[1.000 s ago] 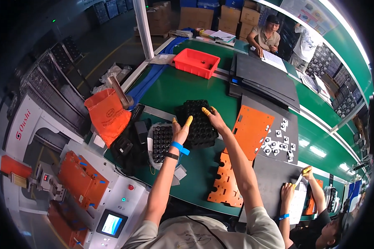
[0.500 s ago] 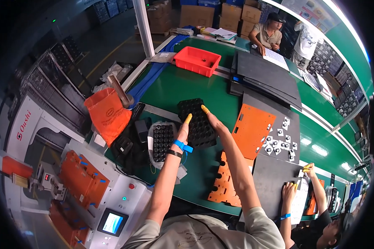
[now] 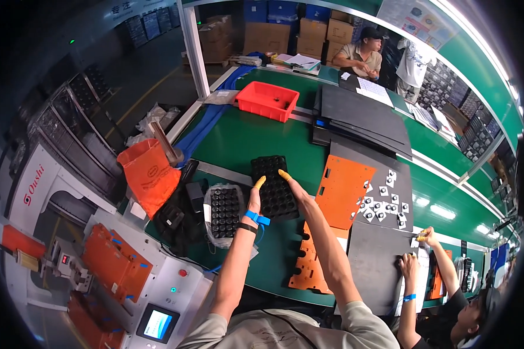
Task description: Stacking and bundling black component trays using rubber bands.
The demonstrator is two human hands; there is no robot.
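Between my two hands is a black plastic tray (image 3: 275,195) with rows of round pockets. My left hand (image 3: 255,200) grips its left edge, the yellow-covered thumb on top. On the right edge, my right hand (image 3: 293,191) holds it the same way; the fingers of both hands are mostly hidden below. Left of the tray lies another black pocketed tray (image 3: 225,210) in clear plastic, its pockets looking filled with round black parts. An orange plate (image 3: 346,189) is to the right, with a notched orange plate (image 3: 311,264) nearer me.
A red bin (image 3: 268,102) holds a few small dark parts. Small white squares with black pieces (image 3: 384,208) lie on a dark sheet. Black boards (image 3: 361,116) are stacked farther back. An orange bag (image 3: 148,177) and machine (image 3: 157,291) stand left. Co-workers' hands (image 3: 410,264) are at right.
The view has shifted, so the table sits lower in it. The tray stays in both hands, turned slightly. The far co-worker's hand has lifted off the paper.
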